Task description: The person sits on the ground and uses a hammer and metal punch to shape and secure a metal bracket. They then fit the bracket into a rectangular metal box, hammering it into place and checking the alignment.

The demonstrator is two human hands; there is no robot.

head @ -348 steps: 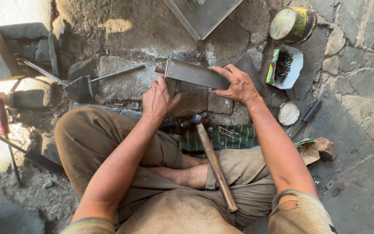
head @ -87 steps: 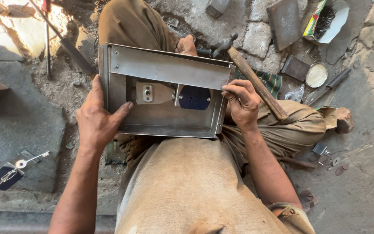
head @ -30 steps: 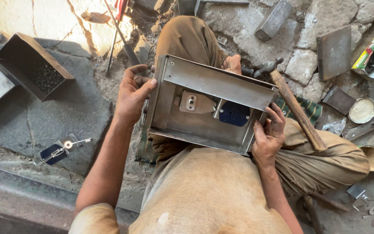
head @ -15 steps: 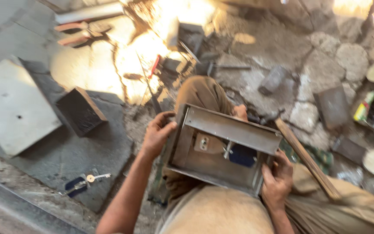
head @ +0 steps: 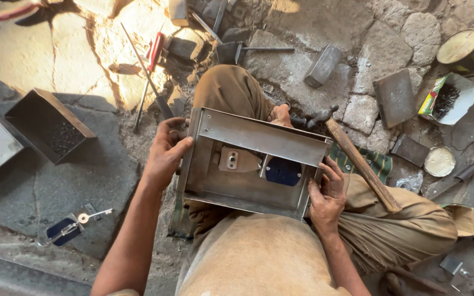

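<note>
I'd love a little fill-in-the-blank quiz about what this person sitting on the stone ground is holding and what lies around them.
1. Both hands hold the open grey sheet-metal box by its two ____.
2. The left hand grips the box's ____ side.
3. The wooden-handled hammer rests on the person's ____ leg.
4. On the dark slab by the left arm lies a small silver ____.

Missing words: sides; left; right; key

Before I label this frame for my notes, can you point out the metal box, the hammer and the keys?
metal box [head: 259, 140], head view, on its flat upper flange.
hammer [head: 360, 170], head view, midway along the wooden handle.
keys [head: 91, 214], head view, on the silver key beside the dark fob.
</note>
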